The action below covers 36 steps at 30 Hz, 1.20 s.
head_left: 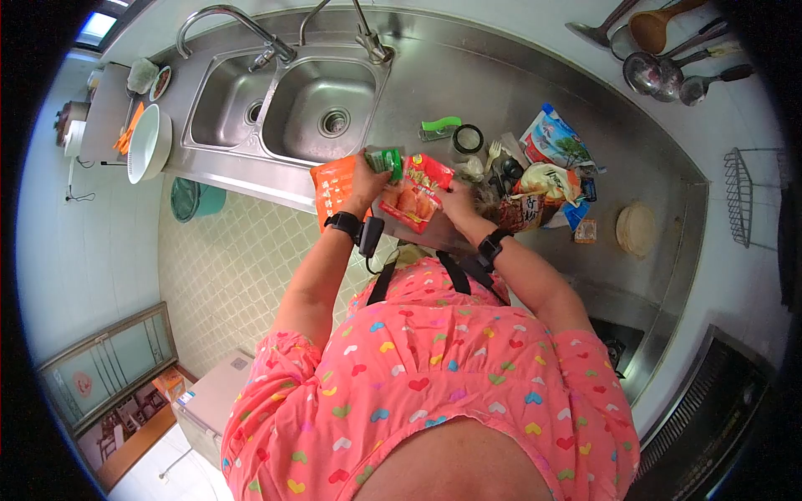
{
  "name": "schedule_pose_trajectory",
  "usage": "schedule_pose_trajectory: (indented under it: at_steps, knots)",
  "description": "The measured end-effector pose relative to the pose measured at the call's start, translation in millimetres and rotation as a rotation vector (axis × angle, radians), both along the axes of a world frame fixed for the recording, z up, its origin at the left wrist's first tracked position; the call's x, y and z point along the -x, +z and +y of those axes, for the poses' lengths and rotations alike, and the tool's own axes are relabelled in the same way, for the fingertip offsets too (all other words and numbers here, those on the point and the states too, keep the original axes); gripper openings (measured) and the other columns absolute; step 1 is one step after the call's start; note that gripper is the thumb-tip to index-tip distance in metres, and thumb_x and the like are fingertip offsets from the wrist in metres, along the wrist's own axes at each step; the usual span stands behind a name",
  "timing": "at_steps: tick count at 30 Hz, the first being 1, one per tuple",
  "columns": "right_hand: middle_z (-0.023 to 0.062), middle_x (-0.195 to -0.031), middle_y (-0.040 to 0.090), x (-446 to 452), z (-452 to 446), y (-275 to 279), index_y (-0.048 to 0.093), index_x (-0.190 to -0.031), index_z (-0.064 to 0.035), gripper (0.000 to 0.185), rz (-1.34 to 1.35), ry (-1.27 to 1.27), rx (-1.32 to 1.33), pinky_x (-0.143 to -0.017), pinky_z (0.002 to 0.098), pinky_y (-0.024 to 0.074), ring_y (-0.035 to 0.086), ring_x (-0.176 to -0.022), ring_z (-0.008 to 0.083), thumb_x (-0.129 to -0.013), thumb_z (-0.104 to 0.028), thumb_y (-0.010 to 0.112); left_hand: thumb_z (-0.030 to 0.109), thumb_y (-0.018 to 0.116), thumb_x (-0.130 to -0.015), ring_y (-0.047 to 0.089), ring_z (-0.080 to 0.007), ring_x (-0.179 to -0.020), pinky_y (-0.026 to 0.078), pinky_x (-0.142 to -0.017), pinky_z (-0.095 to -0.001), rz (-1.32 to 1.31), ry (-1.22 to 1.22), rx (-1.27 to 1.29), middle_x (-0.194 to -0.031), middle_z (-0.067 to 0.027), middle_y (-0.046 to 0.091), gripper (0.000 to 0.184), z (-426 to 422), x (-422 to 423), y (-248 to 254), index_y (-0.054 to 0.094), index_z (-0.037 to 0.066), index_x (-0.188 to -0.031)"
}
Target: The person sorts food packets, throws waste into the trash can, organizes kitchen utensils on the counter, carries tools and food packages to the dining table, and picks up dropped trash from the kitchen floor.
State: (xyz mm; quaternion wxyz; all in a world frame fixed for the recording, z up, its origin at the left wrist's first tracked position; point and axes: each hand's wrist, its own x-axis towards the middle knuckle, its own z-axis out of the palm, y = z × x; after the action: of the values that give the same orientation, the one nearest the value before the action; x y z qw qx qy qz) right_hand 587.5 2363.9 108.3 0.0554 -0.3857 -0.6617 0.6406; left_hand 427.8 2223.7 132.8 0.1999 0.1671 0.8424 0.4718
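Observation:
My left hand (364, 184) is closed round an orange plastic bag (331, 189) and a small green packet (387, 162), at the counter's front edge. Closed on the right edge of a red food packet (415, 197) is my right hand (459, 205). This packet has a picture of food on its front and stands tilted between my two hands. My left fingertips are partly hidden behind the green packet. Just right of my right hand lies a pile of food bags, with a brown noodle-like packet (525, 212) and a blue and white bag (555, 138).
A double sink (301, 108) with a curved faucet (238, 23) is at the back left. A white bowl (150, 144) sits left of it. On the counter lie a green-handled peeler (441, 123), a black ring (468, 139) and a round pale stack (637, 230). Ladles (643, 73) hang on the wall.

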Motion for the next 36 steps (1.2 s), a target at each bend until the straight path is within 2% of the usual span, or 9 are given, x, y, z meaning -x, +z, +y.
schedule_pose_trajectory:
  at_steps: [5, 8, 11, 13, 18, 21, 27, 33, 36]
  knots:
    - [0.0138, -0.081, 0.065, -13, 22, 38, 0.060, -0.094, -0.0015, 0.025, 0.157, 0.065, -0.261, -0.065, 0.0355, 0.0467, 0.063, -0.073, 0.0219, -0.078, -0.020, 0.061, -0.003, 0.066, -0.064, 0.055, -0.0245, -0.098, 0.048, -0.081, -0.0328, -0.165, 0.103, -0.134, -0.109, -0.0174, 0.052, 0.076, -6, 5, 7, 0.024, -0.006, -0.128]
    - [0.0037, -0.090, 0.064, -20, 36, 66, 0.058, -0.104, -0.0007, 0.022, 0.017, 0.185, -0.275, -0.072, 0.0265, 0.0446, 0.057, -0.081, 0.0126, -0.085, -0.013, 0.055, -0.004, 0.065, -0.064, 0.056, -0.0240, -0.098, 0.049, -0.079, -0.0314, -0.171, 0.051, -0.115, -0.110, -0.0174, 0.051, 0.076, -11, 6, 13, 0.024, -0.005, -0.129]
    - [0.0044, -0.097, 0.062, -24, 42, 89, 0.057, -0.107, -0.0015, 0.023, 0.127, 0.201, -0.142, -0.074, 0.0277, 0.0463, 0.058, -0.086, 0.0134, -0.086, -0.012, 0.053, -0.004, 0.065, -0.063, 0.054, -0.0261, -0.101, 0.046, -0.084, -0.0326, -0.124, -0.023, -0.050, -0.113, -0.0185, 0.050, 0.079, -8, -1, 39, 0.024, -0.004, -0.130]
    - [0.0052, -0.104, 0.060, -25, 43, 117, 0.055, -0.111, -0.0033, 0.025, 0.320, -0.005, 0.374, -0.078, 0.0301, 0.0479, 0.058, -0.091, 0.0151, -0.088, -0.012, 0.052, -0.003, 0.066, -0.063, 0.052, -0.0277, -0.104, 0.045, -0.087, -0.0332, -0.056, -0.045, -0.090, -0.113, -0.0195, 0.049, 0.080, -12, 9, -10, 0.024, -0.004, -0.131]
    - [0.0037, -0.102, 0.060, -32, 52, 126, 0.055, -0.111, -0.0064, 0.026, 0.314, -0.125, 0.477, -0.074, 0.0312, 0.0495, 0.060, -0.087, 0.0156, -0.088, -0.017, 0.052, 0.000, 0.069, -0.061, 0.048, -0.0325, -0.110, 0.038, -0.095, -0.0350, 0.155, -0.143, 0.062, -0.116, -0.0230, 0.047, 0.086, -3, 0, 4, 0.022, -0.004, -0.133]
    - [0.0036, -0.102, 0.060, -35, 55, 130, 0.055, -0.111, -0.0064, 0.025, 0.342, -0.165, 0.539, -0.077, 0.0315, 0.0492, 0.060, -0.088, 0.0155, -0.088, -0.015, 0.051, 0.009, 0.071, -0.063, 0.052, -0.0329, -0.106, 0.043, -0.090, -0.0372, 0.289, -0.167, 0.181, -0.117, -0.0220, 0.049, 0.079, 4, -4, 9, 0.029, -0.005, -0.128]
    - [0.0048, -0.105, 0.059, -42, 58, 137, 0.054, -0.113, -0.0046, 0.026, 0.371, -0.203, 0.594, -0.079, 0.0308, 0.0494, 0.060, -0.091, 0.0163, -0.088, -0.014, 0.050, 0.013, 0.074, -0.058, 0.059, -0.0368, -0.083, 0.048, -0.073, -0.0396, 0.256, -0.230, 0.382, -0.085, -0.0197, 0.061, 0.048, 7, 1, 12, 0.051, -0.004, -0.096]
    - [0.0048, -0.107, 0.058, -44, 56, 145, 0.053, -0.115, -0.0038, 0.029, 0.361, -0.115, 0.534, -0.080, 0.0294, 0.0489, 0.059, -0.093, 0.0161, -0.088, -0.013, 0.051, 0.010, 0.069, -0.067, 0.063, -0.0268, -0.079, 0.050, -0.067, -0.0357, -0.091, -0.161, 0.023, -0.082, -0.0143, 0.063, 0.036, -10, -17, 24, 0.052, -0.005, -0.096]
    - [0.0047, -0.108, 0.058, -43, 56, 139, 0.053, -0.115, -0.0039, 0.029, 0.373, -0.063, 0.523, -0.081, 0.0289, 0.0486, 0.058, -0.095, 0.0153, -0.087, -0.011, 0.051, 0.003, 0.061, -0.074, 0.062, -0.0229, -0.085, 0.051, -0.072, -0.0356, -0.611, -0.122, -0.307, -0.090, -0.0120, 0.062, 0.034, -16, -31, 62, 0.050, -0.004, -0.105]
